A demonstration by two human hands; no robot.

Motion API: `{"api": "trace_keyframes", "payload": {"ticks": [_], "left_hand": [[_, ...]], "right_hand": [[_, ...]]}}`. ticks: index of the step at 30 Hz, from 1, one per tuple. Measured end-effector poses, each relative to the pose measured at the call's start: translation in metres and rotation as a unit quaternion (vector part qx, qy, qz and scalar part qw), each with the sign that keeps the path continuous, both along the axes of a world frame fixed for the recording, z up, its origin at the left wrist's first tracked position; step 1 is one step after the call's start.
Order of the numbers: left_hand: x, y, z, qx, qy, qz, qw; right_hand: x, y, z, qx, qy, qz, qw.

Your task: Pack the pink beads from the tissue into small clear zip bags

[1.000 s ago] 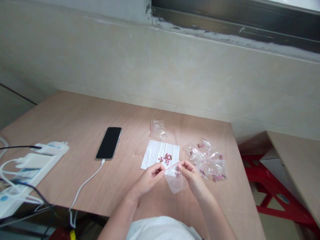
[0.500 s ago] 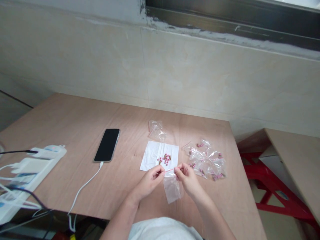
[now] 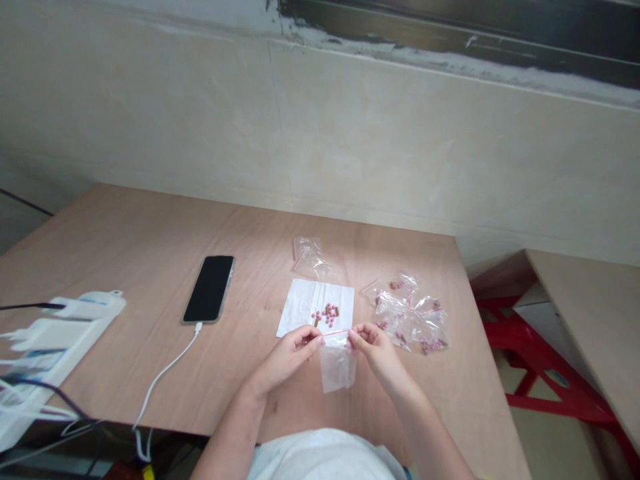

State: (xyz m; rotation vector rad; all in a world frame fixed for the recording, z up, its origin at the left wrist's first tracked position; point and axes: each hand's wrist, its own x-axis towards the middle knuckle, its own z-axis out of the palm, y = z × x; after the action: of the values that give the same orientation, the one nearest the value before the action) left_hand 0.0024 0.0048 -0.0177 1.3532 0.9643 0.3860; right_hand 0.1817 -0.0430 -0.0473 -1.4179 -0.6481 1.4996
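Note:
A small clear zip bag (image 3: 337,368) hangs by its red-lined top edge between my two hands, near the front of the table. My left hand (image 3: 299,345) pinches the left corner of that edge, and my right hand (image 3: 367,339) pinches the right corner. No contents show inside the bag. Just beyond my fingers, several pink and brown pieces (image 3: 329,313) lie in a loose pile on a white sheet of paper (image 3: 295,303). To the right of the paper, several clear bags (image 3: 413,317) holding similar pink and brown pieces overlap in a heap.
More clear zip bags (image 3: 311,257) lie behind the paper. A black phone (image 3: 209,290) with a white charging cable (image 3: 167,373) is on the left. A white power strip (image 3: 75,363) with plugs sits at the far left. Beyond the right table edge stands a red stool (image 3: 543,373).
My hands have spread a little farther apart, pulling the bag's top edge straighter. The bag now hangs flatter and faces me more squarely. The whole view has shifted slightly.

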Motion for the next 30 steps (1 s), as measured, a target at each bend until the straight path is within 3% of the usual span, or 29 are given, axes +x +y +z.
{"api": "trace_keyframes", "payload": {"ticks": [7, 9, 12, 14, 18, 20, 22, 25, 30], "left_hand": [[0.001, 0.002, -0.002, 0.011, 0.009, 0.003, 1.0], [0.002, 0.009, -0.006, 0.011, 0.003, 0.035, 0.999], [0.004, 0.028, -0.016, 0.017, -0.02, 0.117, 0.993], [0.006, 0.044, -0.024, 0.016, -0.042, 0.189, 0.981], [0.006, 0.069, -0.037, -0.015, -0.022, 0.257, 0.966], [0.003, 0.07, -0.042, -0.012, 0.007, 0.27, 0.963], [-0.002, 0.065, -0.045, -0.004, -0.005, 0.265, 0.964], [-0.01, 0.049, -0.043, -0.008, 0.001, 0.242, 0.97], [-0.015, 0.029, -0.029, -0.029, 0.02, 0.198, 0.98]], "right_hand": [[0.002, 0.001, 0.0, 0.018, -0.014, 0.019, 1.0], [0.008, 0.003, 0.0, 0.027, -0.024, 0.011, 0.999], [0.024, 0.009, -0.006, 0.047, -0.118, -0.072, 0.989], [0.035, 0.011, -0.012, 0.064, -0.247, -0.13, 0.958], [0.041, 0.014, -0.028, 0.05, -0.502, -0.147, 0.851], [0.036, 0.014, -0.036, 0.023, -0.568, -0.135, 0.812], [0.03, 0.014, -0.045, 0.01, -0.595, -0.135, 0.792], [0.028, 0.012, -0.054, 0.028, -0.584, -0.156, 0.796], [0.045, 0.0, -0.049, 0.069, -0.478, -0.192, 0.854]]}}
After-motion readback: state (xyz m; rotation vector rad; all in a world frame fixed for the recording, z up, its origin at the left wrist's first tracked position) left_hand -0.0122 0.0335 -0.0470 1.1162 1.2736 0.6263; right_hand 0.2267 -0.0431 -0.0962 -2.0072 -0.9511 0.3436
